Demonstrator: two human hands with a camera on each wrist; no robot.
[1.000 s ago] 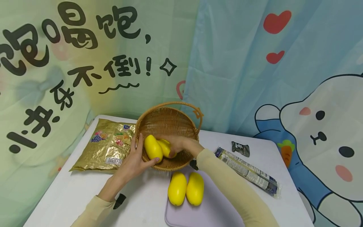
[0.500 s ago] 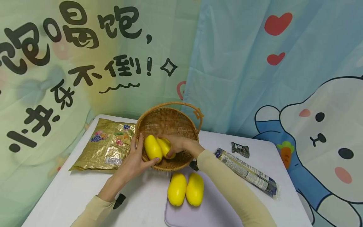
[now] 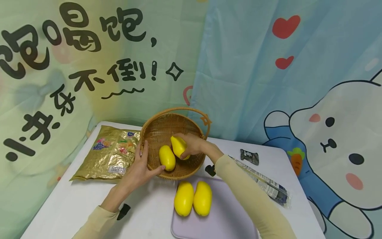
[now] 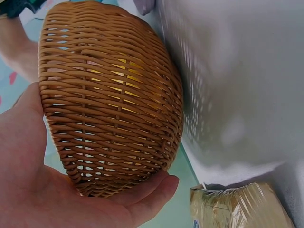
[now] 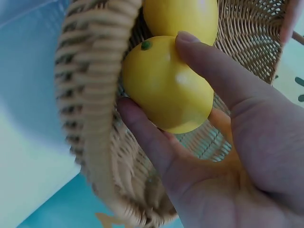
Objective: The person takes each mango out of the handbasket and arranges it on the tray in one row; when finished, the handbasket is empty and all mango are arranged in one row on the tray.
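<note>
A brown wicker basket (image 3: 170, 124) is tipped toward me on the table. My left hand (image 3: 138, 172) holds its left side, and in the left wrist view its fingers and thumb spread round the weave. Inside the basket, my right hand (image 3: 195, 146) grips a yellow mango (image 3: 178, 146); the right wrist view shows thumb and fingers on opposite sides of that fruit, near its green stem end. Another yellow mango (image 3: 167, 158) lies in the basket beside it. Two more mangoes, a left one (image 3: 183, 198) and a right one (image 3: 203, 198), lie side by side on a lilac tray (image 3: 222, 212).
A gold snack bag (image 3: 110, 152) lies left of the basket. To the right are a long, narrow packet (image 3: 268, 186), partly behind the right sleeve, and a small dark packet (image 3: 249, 156). Printed curtains hang behind the white table (image 3: 74, 205).
My right hand has moved up and right with its mango, away from the other mango in the basket, which has shifted slightly right. The left hand keeps its place on the basket.
</note>
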